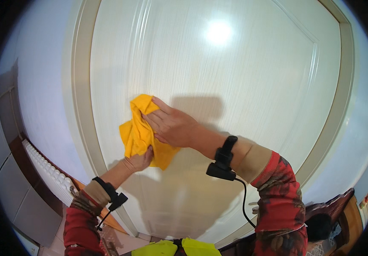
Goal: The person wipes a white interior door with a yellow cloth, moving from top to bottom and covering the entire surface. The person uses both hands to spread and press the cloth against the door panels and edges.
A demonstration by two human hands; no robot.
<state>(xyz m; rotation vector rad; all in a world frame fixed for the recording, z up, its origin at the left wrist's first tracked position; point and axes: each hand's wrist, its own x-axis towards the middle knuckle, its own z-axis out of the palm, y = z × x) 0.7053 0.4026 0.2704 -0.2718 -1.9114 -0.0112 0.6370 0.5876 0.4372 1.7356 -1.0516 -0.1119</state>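
A yellow cloth (136,134) lies bunched against a pale wood-grain door (267,80), left of the door's middle. My right hand (174,126) presses the cloth's upper part with its fingers spread over the fabric. Lower down, my left hand (140,160) grips the bottom of the cloth, its fingers partly hidden under the folds. Black strapped devices with cables sit on both wrists.
A cream door frame (83,96) surrounds the door. On the left, a white radiator (48,169) runs low along the wall near grey cabinets (36,211). A door handle (254,208) shows beside my right sleeve. Dark carved wooden furniture (328,204) stands at the lower right.
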